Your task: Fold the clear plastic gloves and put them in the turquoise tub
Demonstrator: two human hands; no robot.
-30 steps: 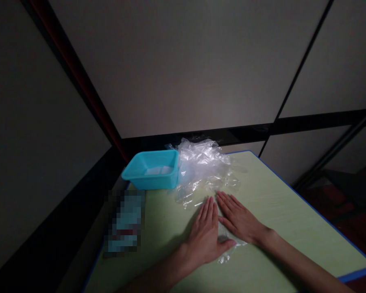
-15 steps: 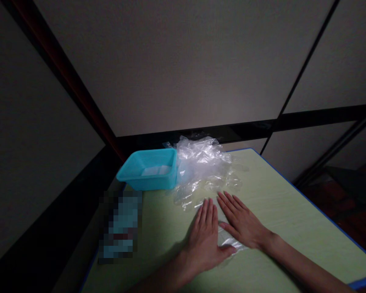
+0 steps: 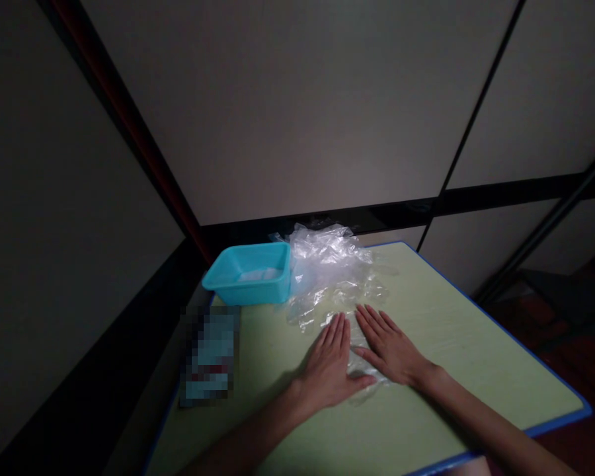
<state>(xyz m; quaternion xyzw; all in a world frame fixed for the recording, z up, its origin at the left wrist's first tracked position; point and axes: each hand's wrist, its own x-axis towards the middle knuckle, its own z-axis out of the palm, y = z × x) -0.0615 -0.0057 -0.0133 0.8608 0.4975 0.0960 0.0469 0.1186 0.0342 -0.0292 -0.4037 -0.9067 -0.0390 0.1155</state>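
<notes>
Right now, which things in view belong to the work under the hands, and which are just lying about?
In the work:
- left hand and right hand, laid flat
- clear plastic piece beneath them
- table, as work surface

Lying about:
- clear plastic pile, possibly related
- turquoise basin, something white inside
- pixelated item, unidentifiable

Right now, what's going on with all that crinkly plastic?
A person's left hand and right hand are spread flat, side by side, over a piece of clear plastic on the green table. Beyond them lies a crumpled heap of clear plastic, next to a blue tub with something white inside. The thing at left is too blurred to name.
</notes>
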